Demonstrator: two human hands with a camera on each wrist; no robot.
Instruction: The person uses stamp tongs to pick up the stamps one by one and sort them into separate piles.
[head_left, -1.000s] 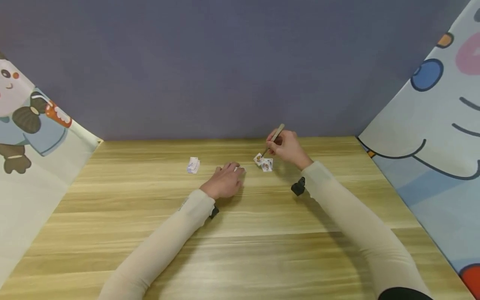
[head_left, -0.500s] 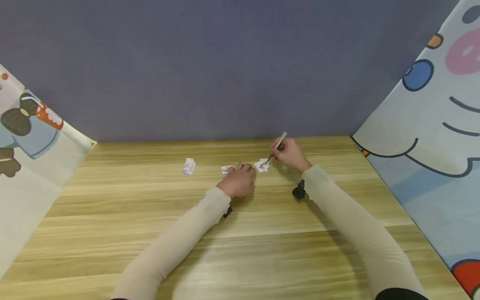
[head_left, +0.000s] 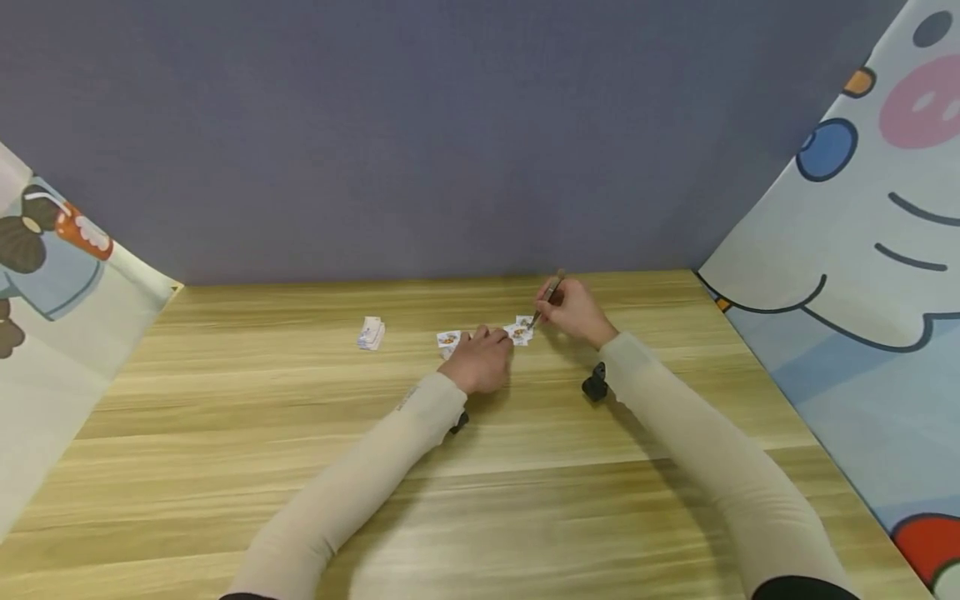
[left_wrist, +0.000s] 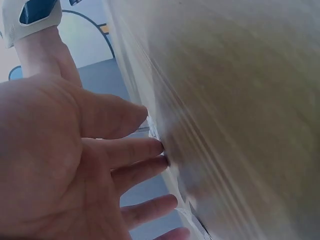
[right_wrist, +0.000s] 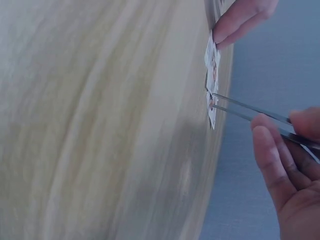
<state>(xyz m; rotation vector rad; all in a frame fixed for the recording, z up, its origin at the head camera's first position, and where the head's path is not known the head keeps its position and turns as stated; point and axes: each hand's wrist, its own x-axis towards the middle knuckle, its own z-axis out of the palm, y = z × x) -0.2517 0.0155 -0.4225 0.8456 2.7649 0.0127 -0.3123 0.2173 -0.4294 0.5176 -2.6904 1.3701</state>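
Observation:
My right hand (head_left: 577,313) holds slim metal tweezers (head_left: 547,302) between thumb and fingers. Their two tips, slightly apart in the right wrist view, meet the small white picture cards (right_wrist: 212,75) that lie overlapping near the table's far edge. From the left, my left hand (head_left: 482,360) reaches palm down, its extended fingertips (right_wrist: 222,36) at the other end of these cards. More small cards (head_left: 448,340) with an orange and blue print show just left of that hand, partly covered by it. In the left wrist view the fingers are loosely straight, tips against the tabletop.
A small pile of white cards (head_left: 371,333) lies further left on the wood-grain table (head_left: 480,500). Close behind the table's far edge rises a grey-blue panel (head_left: 420,150). Cartoon-printed panels (head_left: 885,258) flank both sides.
My left hand has moved right to the picture cards, uncovering the cards on its left. The tweezers have shifted slightly at the cards, and one card now shows at the back of the group.

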